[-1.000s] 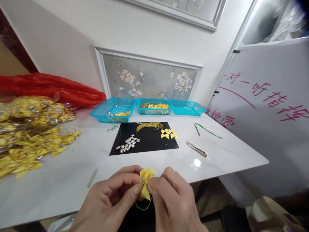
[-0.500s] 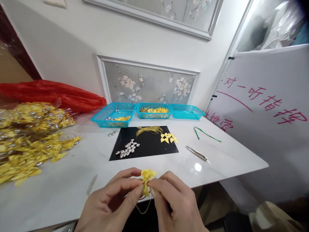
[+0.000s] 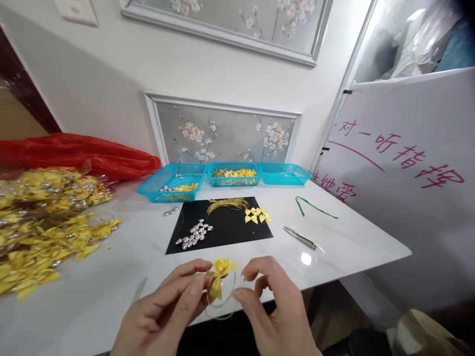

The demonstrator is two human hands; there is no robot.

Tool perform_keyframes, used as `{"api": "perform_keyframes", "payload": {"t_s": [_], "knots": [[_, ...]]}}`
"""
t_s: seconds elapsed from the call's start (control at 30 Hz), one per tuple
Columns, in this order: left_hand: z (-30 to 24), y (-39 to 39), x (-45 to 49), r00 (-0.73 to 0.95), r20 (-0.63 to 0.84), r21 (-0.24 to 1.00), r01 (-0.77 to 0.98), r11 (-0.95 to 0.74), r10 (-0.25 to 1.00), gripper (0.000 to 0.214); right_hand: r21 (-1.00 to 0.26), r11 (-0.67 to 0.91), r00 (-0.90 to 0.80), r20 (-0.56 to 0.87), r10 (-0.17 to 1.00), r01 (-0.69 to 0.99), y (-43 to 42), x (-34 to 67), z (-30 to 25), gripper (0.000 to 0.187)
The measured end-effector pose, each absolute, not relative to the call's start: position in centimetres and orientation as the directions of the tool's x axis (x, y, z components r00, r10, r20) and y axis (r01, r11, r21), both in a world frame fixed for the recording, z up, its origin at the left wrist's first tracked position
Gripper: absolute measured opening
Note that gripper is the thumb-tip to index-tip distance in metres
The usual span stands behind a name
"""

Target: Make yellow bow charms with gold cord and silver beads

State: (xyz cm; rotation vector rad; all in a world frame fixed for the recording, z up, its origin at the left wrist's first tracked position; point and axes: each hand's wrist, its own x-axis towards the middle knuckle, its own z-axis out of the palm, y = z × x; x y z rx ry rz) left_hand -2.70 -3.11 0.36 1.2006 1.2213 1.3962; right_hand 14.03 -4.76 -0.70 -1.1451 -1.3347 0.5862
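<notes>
Between its thumb and fingers my left hand (image 3: 172, 301) pinches a yellow ribbon bow (image 3: 218, 279) by its left side. A thin gold cord (image 3: 233, 284) is tied round the bow's middle and hangs in a loop to its right and below. Just right of the loop is my right hand (image 3: 274, 306), its thumb and curled fingers apart with nothing visible between them. Beyond both hands lies a black mat (image 3: 226, 232) with silver beads (image 3: 195, 233), a bundle of gold cords (image 3: 227, 203) and several small yellow bows (image 3: 256, 215).
Three blue baskets (image 3: 168, 195) line the wall; beads and yellow pieces are inside. Thread snips (image 3: 300, 237) and a green cord (image 3: 317, 207) lie on the right. Finished-looking yellow bow pieces (image 3: 55, 237) are heaped at left beside red mesh fabric (image 3: 81, 153). The white table (image 3: 356, 247) ends at right.
My right hand has let go of the bow and moved slightly right, its fingers parting. The bow, still in my left hand, has shifted a little left, and the cord loop now shows.
</notes>
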Motion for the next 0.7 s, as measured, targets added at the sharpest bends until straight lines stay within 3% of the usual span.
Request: {"api": "perform_keyframes", "payload": {"t_s": [0.07,0.13,0.2,0.27,0.33,0.4,0.47,0.6,0.7], "knots": [[0.7,-2.9,-2.7,-0.152,0.092,0.995,-0.032,-0.098,0.984,0.029,-0.953,0.291,0.142,0.300,0.943,0.078,-4.3,14.5,-0.7,0.016],[0.6,-2.5,-3.0,-0.151,0.130,0.992,0.018,-0.128,0.980,0.029,-0.976,0.160,-0.064,0.171,0.983,-0.148,-3.7,14.5,-0.7,0.031],[0.3,-2.1,-3.3,-0.149,0.246,0.961,0.171,-0.220,0.958,0.025,-0.947,0.049,-0.276,0.142,0.950,-0.317,-3.1,14.2,-0.9,0.046],[0.0,-1.9,-3.7,-0.145,0.431,0.857,0.376,-0.353,0.891,0.018,-0.921,0.039,-0.297,0.165,0.940,-0.388,-2.9,13.7,-1.1,0.051],[-0.1,-2.0,-3.9,-0.100,0.600,0.707,0.531,-0.468,0.794,0.012,-0.924,0.160,-0.118,0.212,0.970,-0.347,-3.1,13.5,-1.2,0.043],[0.1,-2.1,-3.9,-0.014,0.718,0.549,0.626,-0.554,0.696,0.015,-0.930,0.315,0.099,0.301,0.948,-0.188,-3.4,13.8,-0.9,0.028],[0.4,-2.3,-3.7,0.052,0.794,0.404,0.700,-0.589,0.606,0.021,-0.893,0.451,0.187,0.441,0.878,-0.008,-3.7,14.3,-0.2,0.017],[0.9,-2.2,-3.3,0.179,0.857,0.187,0.764,-0.617,0.483,0.030,-0.725,0.650,0.062,0.677,0.733,0.228,-3.5,15.0,2.2,0.021],[0.9,-2.3,-2.9,0.241,0.872,0.123,0.735,-0.667,0.426,0.033,-0.645,0.684,-0.028,0.720,0.694,0.341,-2.9,14.8,3.6,0.022]]}}
